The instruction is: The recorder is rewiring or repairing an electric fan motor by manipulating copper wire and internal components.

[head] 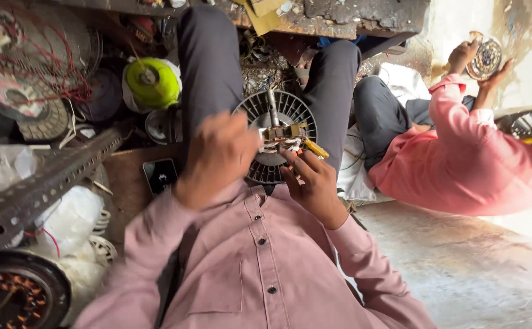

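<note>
Two hands work on a fan motor (276,137) that rests in the person's lap, between the knees, with its shaft pointing away from the body. The right hand (313,181) holds the motor from the near right side: fingers are curled up against the winding block and a yellow tool handle (316,149) lies just beside the fingertips. It seems to grasp the motor, but whether it also holds the tool I cannot tell. The left hand (217,155) is blurred, raised over the left edge of the motor with the back toward the camera; if its grip is clenched or released I cannot tell.

To do this well, I think the right hand should keep the motor steady against the legs, so the thin wires (281,145) on top do not get pulled. Both wrists are bent inward and elbows stay close to the pink shirt (260,268). Another person (461,164) sits at the right, lifting a round part (486,58) with both hands.
</note>
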